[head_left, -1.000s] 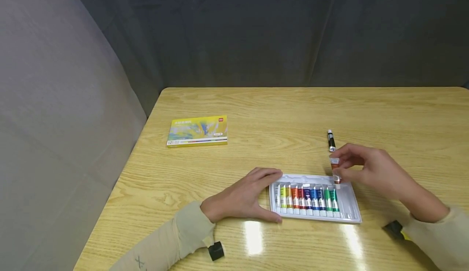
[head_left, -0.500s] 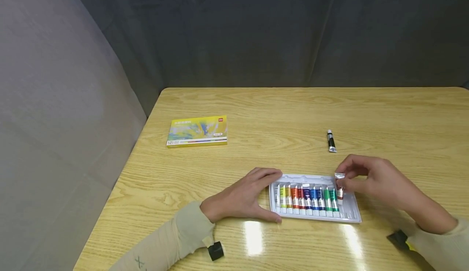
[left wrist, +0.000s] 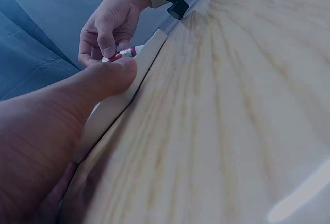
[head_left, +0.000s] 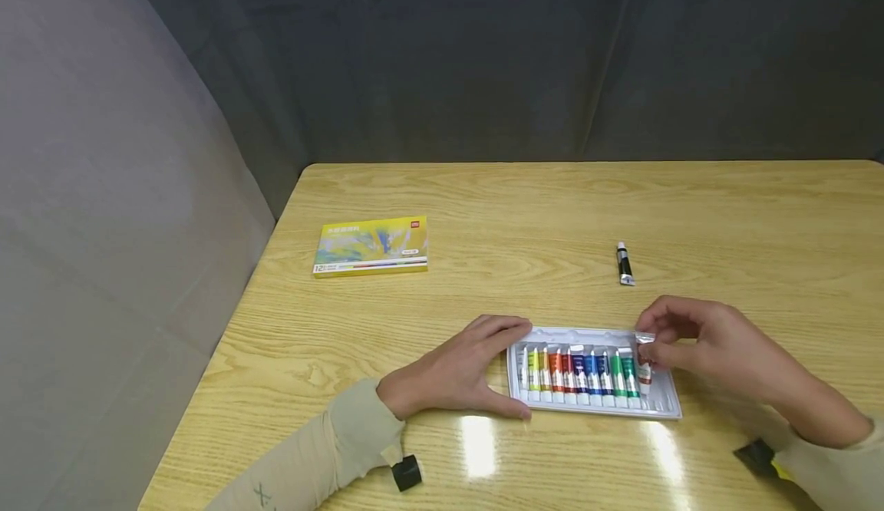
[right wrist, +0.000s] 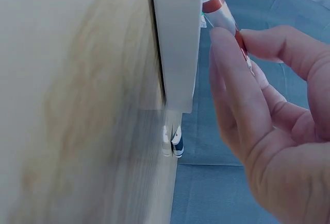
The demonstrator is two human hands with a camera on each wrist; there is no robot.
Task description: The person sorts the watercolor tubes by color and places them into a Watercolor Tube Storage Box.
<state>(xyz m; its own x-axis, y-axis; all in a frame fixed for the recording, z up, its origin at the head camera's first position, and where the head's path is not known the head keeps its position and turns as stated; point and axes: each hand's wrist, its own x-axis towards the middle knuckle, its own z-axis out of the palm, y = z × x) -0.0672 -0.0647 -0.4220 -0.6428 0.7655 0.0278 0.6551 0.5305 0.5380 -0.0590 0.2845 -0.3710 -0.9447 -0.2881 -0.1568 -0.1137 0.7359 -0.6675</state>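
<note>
My right hand (head_left: 711,342) pinches a brown-red paint tube (head_left: 644,365) between thumb and fingertips. It holds the tube at its crimped end, cap end toward me, over the right part of the white plastic tray (head_left: 594,413). The right wrist view shows this paint tube (right wrist: 221,15) tilted above the tray's edge. My left hand (head_left: 463,369) spans the tray's left end, fingers at the far corner and thumb at the near corner. In the left wrist view the left thumb (left wrist: 111,77) lies along the tray's side. Several coloured paint tubes (head_left: 580,373) lie in a row inside the tray.
A black paint tube (head_left: 625,264) lies on the wooden table (head_left: 483,204) beyond the tray's right end. At the left lies a flat yellow paint box (head_left: 371,246). A dark curtain (head_left: 442,58) hangs behind the table's far edge.
My right hand has brought the brown-red tube toward me and slightly right, from above the tray's far edge down to beside the green tubes. The left hand stays on the tray.
</note>
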